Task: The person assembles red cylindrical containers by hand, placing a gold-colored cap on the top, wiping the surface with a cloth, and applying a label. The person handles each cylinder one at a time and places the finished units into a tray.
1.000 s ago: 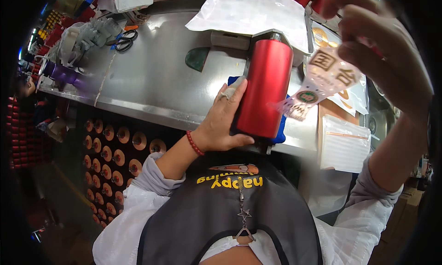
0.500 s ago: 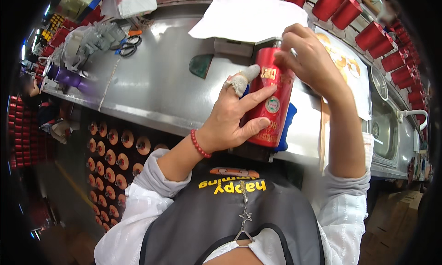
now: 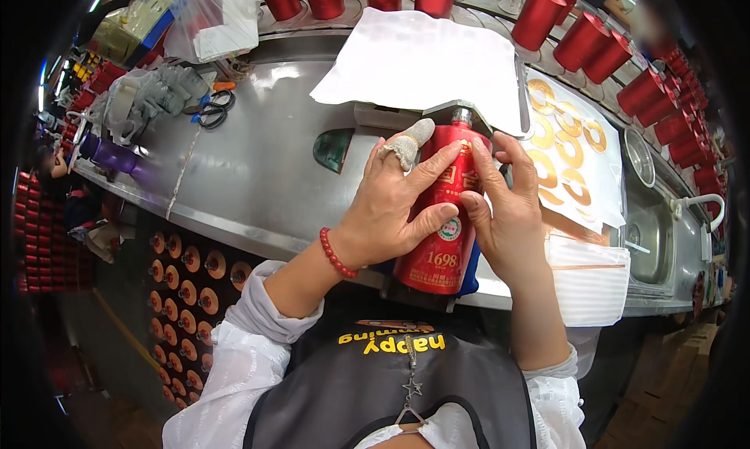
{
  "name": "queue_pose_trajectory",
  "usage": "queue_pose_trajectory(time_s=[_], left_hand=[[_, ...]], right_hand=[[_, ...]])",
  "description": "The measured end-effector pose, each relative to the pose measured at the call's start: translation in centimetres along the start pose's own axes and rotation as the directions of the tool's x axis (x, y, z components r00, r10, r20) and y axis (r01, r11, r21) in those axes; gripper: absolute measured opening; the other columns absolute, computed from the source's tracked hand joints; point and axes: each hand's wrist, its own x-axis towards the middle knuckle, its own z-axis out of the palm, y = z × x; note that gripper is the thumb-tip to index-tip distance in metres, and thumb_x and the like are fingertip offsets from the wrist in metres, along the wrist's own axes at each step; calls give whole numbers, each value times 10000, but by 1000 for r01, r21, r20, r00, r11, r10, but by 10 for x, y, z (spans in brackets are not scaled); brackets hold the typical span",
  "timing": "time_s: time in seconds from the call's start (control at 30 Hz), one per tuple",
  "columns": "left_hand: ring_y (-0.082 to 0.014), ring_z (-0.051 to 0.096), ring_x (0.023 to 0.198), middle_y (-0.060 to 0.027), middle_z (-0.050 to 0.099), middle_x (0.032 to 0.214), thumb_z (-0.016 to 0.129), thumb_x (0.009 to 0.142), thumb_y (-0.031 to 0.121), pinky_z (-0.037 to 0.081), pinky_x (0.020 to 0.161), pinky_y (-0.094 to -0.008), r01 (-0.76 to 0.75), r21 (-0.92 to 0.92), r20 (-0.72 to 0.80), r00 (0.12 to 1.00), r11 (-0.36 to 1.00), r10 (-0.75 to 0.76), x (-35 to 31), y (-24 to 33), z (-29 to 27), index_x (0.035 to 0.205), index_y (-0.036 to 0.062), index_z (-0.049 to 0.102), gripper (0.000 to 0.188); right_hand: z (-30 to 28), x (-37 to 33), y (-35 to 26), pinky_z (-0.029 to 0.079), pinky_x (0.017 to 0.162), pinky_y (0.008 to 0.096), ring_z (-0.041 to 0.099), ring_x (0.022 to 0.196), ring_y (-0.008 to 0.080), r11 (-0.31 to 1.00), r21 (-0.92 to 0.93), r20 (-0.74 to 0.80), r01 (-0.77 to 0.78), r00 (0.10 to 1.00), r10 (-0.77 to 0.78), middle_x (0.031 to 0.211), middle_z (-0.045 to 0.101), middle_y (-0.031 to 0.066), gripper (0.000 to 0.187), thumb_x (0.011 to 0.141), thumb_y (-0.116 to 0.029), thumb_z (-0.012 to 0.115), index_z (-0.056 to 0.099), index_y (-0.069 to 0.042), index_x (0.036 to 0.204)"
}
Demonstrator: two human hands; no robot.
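A red bottle (image 3: 434,250) with gold print and a bare, silvery neck lies tilted at the front edge of the metal table, its neck pointing away from me. Blue cloth shows beneath its right side. My left hand (image 3: 383,207) grips it from the left, thumb and a finger pressed on its face; a pale cloth cover wraps one fingertip beside the shoulder. From the right, my right hand (image 3: 504,211) closes on the same bottle, with fingertips on the print near the shoulder and the thumb lower down. Whether a small label lies under those fingertips is hidden.
A white sheet (image 3: 422,58) lies beyond the bottle. Gold ring-shaped stickers (image 3: 574,156) cover paper at right, before a sink (image 3: 652,230). A dark green plate (image 3: 332,148) and scissors (image 3: 215,109) lie left. Red bottles (image 3: 582,39) line the conveyor behind.
My right hand has come down from the bottle's neck onto its front. The bottle has turned, showing different print, and sits slightly nearer me. My left hand still holds it.
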Motion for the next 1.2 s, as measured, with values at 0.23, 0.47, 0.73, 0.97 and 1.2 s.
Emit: queue_pose_trajectory(time_s=[0.23,0.47,0.73,0.97,1.2], left_hand=[[-485,422,1340,-355,368,1495,615,951,487,298,1138,-511,-29,89,55,998,996,24,-6,8,-5,1473,51,489,691],[-497,390,1362,-363,345,1505,614,954,465,276,1147,-526,-55,100,67,997,993,48,-2,6,-4,1477,48,482,682],[-487,356,1395,-355,302,1536,630,945,446,264,1158,-523,-52,103,108,993,993,41,-1,9,-7,1486,66,477,679],[-471,296,1445,-335,264,1566,618,952,485,237,1181,-491,-9,-49,102,995,999,14,-8,4,-7,1496,75,465,699],[-503,387,1359,-374,347,1491,597,927,574,278,1149,-530,-13,-94,48,999,995,18,-16,-3,2,1474,127,509,712]], right_hand=[[-3,-10,-10,414,1047,469,489,1247,407,999,29,77,-40,996,38,1432,435,262,536,894,-243,713,590,-32,1371],[1,-12,-5,407,1048,469,476,1257,403,1000,3,62,2,998,-3,1458,408,260,554,897,-240,705,571,-25,1390],[0,-15,-6,405,1053,478,481,1246,415,999,34,96,-40,995,37,1468,401,257,571,899,-239,702,553,-23,1405],[-5,-20,-6,406,1056,482,470,1271,426,995,67,105,-79,992,71,1479,390,258,599,909,-257,701,520,-55,1442],[-1,-29,1,427,1046,451,477,1282,406,989,121,140,-89,987,72,1487,373,255,582,955,-310,654,498,-64,1460]])
